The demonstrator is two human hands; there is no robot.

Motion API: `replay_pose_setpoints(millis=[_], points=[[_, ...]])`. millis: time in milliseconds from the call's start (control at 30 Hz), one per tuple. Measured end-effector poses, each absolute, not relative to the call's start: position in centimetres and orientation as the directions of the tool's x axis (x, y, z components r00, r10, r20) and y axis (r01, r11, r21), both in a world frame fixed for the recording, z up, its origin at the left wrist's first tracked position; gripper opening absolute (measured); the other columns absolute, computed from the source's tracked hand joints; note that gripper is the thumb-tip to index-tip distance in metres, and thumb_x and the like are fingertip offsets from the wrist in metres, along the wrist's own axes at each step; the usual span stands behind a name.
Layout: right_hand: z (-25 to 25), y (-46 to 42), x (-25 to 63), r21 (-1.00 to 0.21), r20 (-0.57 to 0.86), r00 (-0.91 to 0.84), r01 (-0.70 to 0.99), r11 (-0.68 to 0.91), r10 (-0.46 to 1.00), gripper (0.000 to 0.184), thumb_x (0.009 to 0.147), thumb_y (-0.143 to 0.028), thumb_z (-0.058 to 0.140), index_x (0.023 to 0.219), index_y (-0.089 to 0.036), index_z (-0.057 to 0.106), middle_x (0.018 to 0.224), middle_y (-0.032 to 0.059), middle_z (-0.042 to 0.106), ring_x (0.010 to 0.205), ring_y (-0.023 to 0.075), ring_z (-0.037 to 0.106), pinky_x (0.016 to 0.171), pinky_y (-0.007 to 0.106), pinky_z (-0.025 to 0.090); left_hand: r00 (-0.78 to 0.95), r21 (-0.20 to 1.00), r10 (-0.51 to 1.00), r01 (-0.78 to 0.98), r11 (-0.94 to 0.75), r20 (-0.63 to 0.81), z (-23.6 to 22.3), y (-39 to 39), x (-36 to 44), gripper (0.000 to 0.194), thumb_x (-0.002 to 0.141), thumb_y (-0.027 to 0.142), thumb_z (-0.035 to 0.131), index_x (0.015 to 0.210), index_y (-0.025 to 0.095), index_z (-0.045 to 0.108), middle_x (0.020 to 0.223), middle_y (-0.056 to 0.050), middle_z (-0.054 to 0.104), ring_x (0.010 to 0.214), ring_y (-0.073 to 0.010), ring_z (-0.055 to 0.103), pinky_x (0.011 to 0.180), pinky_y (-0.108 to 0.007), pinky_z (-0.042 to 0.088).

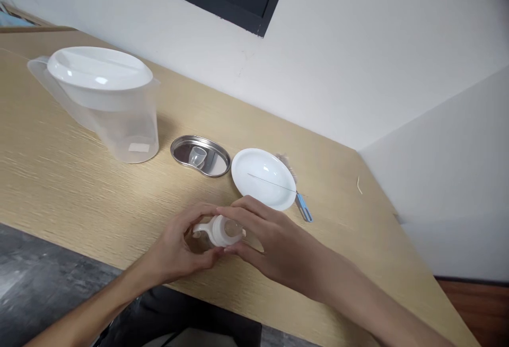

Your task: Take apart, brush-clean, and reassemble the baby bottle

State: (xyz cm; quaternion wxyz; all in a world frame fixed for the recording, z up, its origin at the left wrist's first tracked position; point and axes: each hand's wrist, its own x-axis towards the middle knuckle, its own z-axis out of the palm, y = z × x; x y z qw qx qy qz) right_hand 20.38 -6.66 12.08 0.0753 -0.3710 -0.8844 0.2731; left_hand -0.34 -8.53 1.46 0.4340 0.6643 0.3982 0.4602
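A small translucent container [219,230] with a white collar and a white side loop is between my two hands, low over the near part of the table. My left hand [178,246] curls around it from the left, thumb and fingers closed on it. From the right, my right hand [274,233] grips its upper end, with the thumb below and the fingers above. Part of the container is hidden by my fingers. Just beyond my right hand lies a white oval dish [260,162]. Across that dish rests a thin wire-like tool with a blue handle [304,208].
A lidded translucent pitcher [127,124] stands at the left. Between it and the dish sits a steel kidney tray [181,141] holding a small clear cup [197,156]. A bent pale strip [358,184] lies at the right. The wooden table [99,198] meets a white wall behind.
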Motion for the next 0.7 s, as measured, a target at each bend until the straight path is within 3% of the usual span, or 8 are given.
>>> replay_pose_setpoints(millis=[167,333,567,700], points=[[13.3,-6.2,19.2,-0.392,-0.161,-0.740,0.655,0.646,0.653,0.043,0.098,-0.023,0.059,0.140,-0.026,0.051,0.117,0.0075,0.060,0.105,0.0221,0.062,0.088,0.040,0.055,0.277,0.932,0.924,0.175,-0.317,0.263,2.5,-8.5,-0.6,0.048,0.070,0.011,0.071,0.117,0.021,0.064,0.113,-0.005,0.073,0.101,-0.0208,0.071,0.086,-0.031,0.059],[14.1,-5.9,18.5,-0.364,-0.219,-0.750,0.656,0.662,0.624,0.039,0.097,-0.017,0.058,0.134,-0.026,0.055,0.120,0.0068,0.062,0.105,0.0209,0.063,0.088,0.038,0.054,0.257,0.929,0.936,0.219,-0.298,0.240,2.7,-8.6,-0.7,0.049,0.070,0.016,0.073,0.119,0.021,0.064,0.115,-0.006,0.073,0.104,-0.0226,0.070,0.088,-0.034,0.059],[14.7,-5.3,17.9,-0.408,-0.207,-0.852,0.521,0.750,0.480,0.047,0.087,0.007,0.045,0.119,-0.023,0.062,0.126,0.0035,0.063,0.110,0.0156,0.062,0.088,0.028,0.051,0.326,0.961,0.929,0.147,-0.235,0.177,2.1,-8.0,-1.3,0.053,0.069,0.019,0.077,0.122,0.022,0.067,0.118,-0.006,0.074,0.106,-0.0248,0.070,0.093,-0.037,0.057],[15.2,-5.4,16.9,-0.279,-0.251,-0.855,0.513,0.812,0.454,0.046,0.080,0.012,0.046,0.110,-0.017,0.066,0.113,0.0059,0.067,0.096,0.0155,0.064,0.077,0.027,0.049,0.384,0.963,0.909,0.138,-0.231,0.163,2.4,-7.7,-1.7,0.047,0.072,0.024,0.078,0.118,0.022,0.070,0.113,-0.005,0.075,0.102,-0.0240,0.071,0.089,-0.034,0.057]])
